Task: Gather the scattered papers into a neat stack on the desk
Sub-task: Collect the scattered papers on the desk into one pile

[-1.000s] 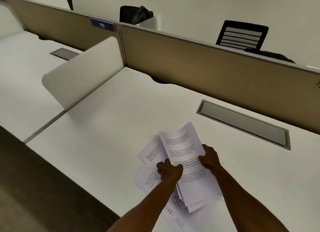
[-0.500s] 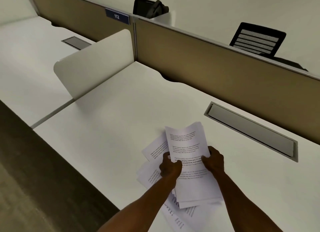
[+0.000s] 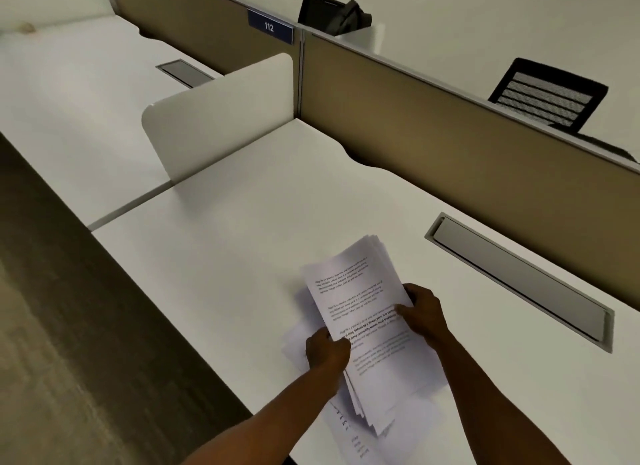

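Observation:
A bundle of white printed papers (image 3: pixel 360 301) lies tilted just above the white desk (image 3: pixel 249 229), held from both sides. My left hand (image 3: pixel 327 350) grips the bundle's left edge. My right hand (image 3: pixel 420 312) clamps the right edge, thumb on the top sheet. The sheets fan out unevenly at the near end. Under the bundle, loose sheets (image 3: pixel 349 440) lie flat near the desk's front edge, and another sheet (image 3: pixel 294 340) pokes out on the left beside my left hand.
A grey cable flap (image 3: pixel 519 277) is set into the desk to the right. A tan partition (image 3: pixel 433 145) runs along the back. A white side divider (image 3: pixel 221 114) stands at the left. The desk's front edge drops to dark floor (image 3: pixel 86 326).
The sheets that stuck out on the left have been drawn in under the top bundle. Both hands shifted slightly with it, and the view has moved closer.

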Demonstrator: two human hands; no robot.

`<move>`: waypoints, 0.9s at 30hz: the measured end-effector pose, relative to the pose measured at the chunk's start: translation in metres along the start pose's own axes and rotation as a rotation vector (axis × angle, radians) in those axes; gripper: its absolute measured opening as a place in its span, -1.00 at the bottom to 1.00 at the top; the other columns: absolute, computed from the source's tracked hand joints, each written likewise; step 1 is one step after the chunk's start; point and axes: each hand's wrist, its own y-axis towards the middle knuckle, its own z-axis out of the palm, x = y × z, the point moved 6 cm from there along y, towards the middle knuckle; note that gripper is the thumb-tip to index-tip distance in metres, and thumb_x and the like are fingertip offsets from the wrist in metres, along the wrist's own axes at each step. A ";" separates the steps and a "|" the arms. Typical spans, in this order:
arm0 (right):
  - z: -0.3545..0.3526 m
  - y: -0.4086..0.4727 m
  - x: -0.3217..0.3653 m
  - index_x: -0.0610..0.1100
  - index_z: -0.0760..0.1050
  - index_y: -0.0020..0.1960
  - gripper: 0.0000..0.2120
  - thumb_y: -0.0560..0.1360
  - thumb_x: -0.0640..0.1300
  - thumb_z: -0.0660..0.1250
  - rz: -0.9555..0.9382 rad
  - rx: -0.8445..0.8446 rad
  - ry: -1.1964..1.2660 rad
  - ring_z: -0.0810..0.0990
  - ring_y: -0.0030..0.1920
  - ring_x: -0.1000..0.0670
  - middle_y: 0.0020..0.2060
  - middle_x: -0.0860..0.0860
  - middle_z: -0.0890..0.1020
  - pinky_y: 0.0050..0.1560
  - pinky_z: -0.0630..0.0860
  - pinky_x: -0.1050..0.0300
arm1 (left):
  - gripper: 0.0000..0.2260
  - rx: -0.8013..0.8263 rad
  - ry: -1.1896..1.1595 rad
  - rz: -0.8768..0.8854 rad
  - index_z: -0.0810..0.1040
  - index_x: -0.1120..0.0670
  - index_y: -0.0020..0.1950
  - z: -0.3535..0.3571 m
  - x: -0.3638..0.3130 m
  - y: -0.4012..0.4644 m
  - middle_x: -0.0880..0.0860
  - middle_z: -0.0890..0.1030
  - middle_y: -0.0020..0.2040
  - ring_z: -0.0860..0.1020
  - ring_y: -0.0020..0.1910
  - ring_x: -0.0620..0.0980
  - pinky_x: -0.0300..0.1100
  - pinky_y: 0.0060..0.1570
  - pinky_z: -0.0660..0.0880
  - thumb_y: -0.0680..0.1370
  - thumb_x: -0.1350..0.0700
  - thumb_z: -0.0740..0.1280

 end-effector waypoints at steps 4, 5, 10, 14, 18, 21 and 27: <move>0.015 0.009 0.002 -0.25 0.56 0.18 -0.68 0.43 -0.35 0.36 -0.021 -0.027 -0.214 0.61 0.05 -0.19 0.10 -0.22 0.64 0.06 0.55 0.02 | -0.76 -0.019 -0.052 -0.042 0.57 0.24 0.16 0.006 -0.002 -0.001 0.11 0.58 0.08 0.61 0.02 0.05 -0.22 -0.01 0.62 0.49 0.30 0.42; 0.017 0.010 0.000 -0.27 0.54 0.23 -0.64 0.43 -0.35 0.36 -0.018 -0.035 -0.249 0.58 0.12 -0.23 0.14 -0.23 0.61 0.13 0.52 -0.01 | -0.72 -0.022 -0.053 -0.052 0.55 0.26 0.18 0.009 -0.002 -0.001 0.14 0.58 0.11 0.60 0.09 0.09 -0.11 0.13 0.61 0.49 0.29 0.43; 0.033 0.010 -0.003 -0.26 0.47 0.19 -0.68 0.43 -0.33 0.29 0.014 0.007 -0.319 0.58 0.02 -0.23 0.03 -0.22 0.60 0.02 0.56 -0.05 | -0.66 -0.036 -0.083 -0.070 0.52 0.24 0.26 0.008 -0.009 0.003 0.24 0.50 0.29 0.59 0.16 0.17 -0.09 0.10 0.60 0.49 0.24 0.43; 0.035 0.008 -0.007 -0.26 0.45 0.20 -0.68 0.45 -0.29 0.32 0.013 -0.014 -0.345 0.57 0.00 -0.21 0.03 -0.21 0.61 0.00 0.54 -0.03 | -0.60 -0.047 -0.077 -0.082 0.47 0.18 0.32 0.007 -0.011 0.007 0.19 0.42 0.33 0.56 0.07 0.08 -0.23 -0.08 0.55 0.50 0.19 0.44; 0.033 0.009 -0.011 -0.26 0.44 0.26 -0.61 0.46 -0.22 0.36 0.035 -0.018 -0.357 0.56 0.07 -0.23 0.09 -0.22 0.59 0.07 0.54 -0.07 | -0.57 -0.066 0.036 -0.115 0.46 0.10 0.34 0.007 -0.010 0.009 0.16 0.40 0.32 0.53 0.21 0.15 0.02 0.19 0.58 0.50 0.08 0.43; 0.033 0.010 -0.015 -0.27 0.44 0.28 -0.57 0.46 -0.18 0.40 0.052 -0.021 -0.342 0.54 0.13 -0.25 0.13 -0.24 0.57 0.13 0.51 -0.09 | -0.59 -0.062 -0.070 -0.108 0.47 0.10 0.31 0.009 -0.010 0.011 0.16 0.48 0.30 0.58 0.14 0.13 -0.06 0.01 0.62 0.49 0.10 0.45; 0.033 0.010 -0.016 -0.27 0.43 0.28 -0.53 0.45 -0.10 0.43 0.085 -0.039 -0.315 0.55 0.14 -0.24 0.14 -0.23 0.58 0.14 0.53 -0.10 | -0.61 -0.070 -0.281 -0.080 0.47 0.07 0.29 0.014 -0.017 0.012 0.11 0.58 0.19 0.63 0.03 0.09 -0.22 -0.33 0.54 0.49 0.14 0.46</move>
